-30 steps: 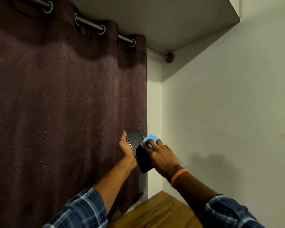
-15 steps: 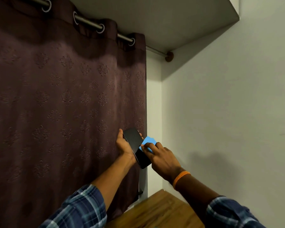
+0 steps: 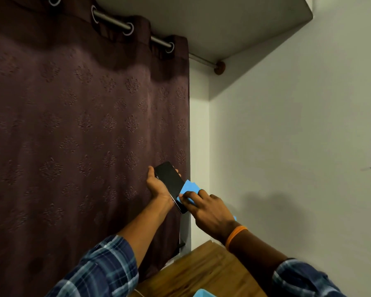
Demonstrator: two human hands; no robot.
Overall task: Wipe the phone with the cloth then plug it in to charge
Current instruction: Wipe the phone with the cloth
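A black phone (image 3: 169, 179) is held up in front of the dark curtain, its dark screen facing me and tilted. My left hand (image 3: 156, 186) grips it from behind and along its left edge. My right hand (image 3: 208, 210) presses a small blue cloth (image 3: 189, 187) against the lower right part of the screen, fingers on top of the cloth. An orange band circles my right wrist. A dark cable (image 3: 181, 243) hangs by the curtain's edge below the phone; where it ends is hidden.
A dark brown patterned curtain (image 3: 84, 136) on a metal rod fills the left. A pale wall (image 3: 287, 136) stands on the right, with a grey sheet taped at its far right edge. A wooden tabletop (image 3: 201, 273) lies below; something blue (image 3: 204, 293) shows at the bottom edge.
The blue cloth and my right hand have slid down the screen from its upper part toward the lower end. The phone has shifted slightly left and up in view.
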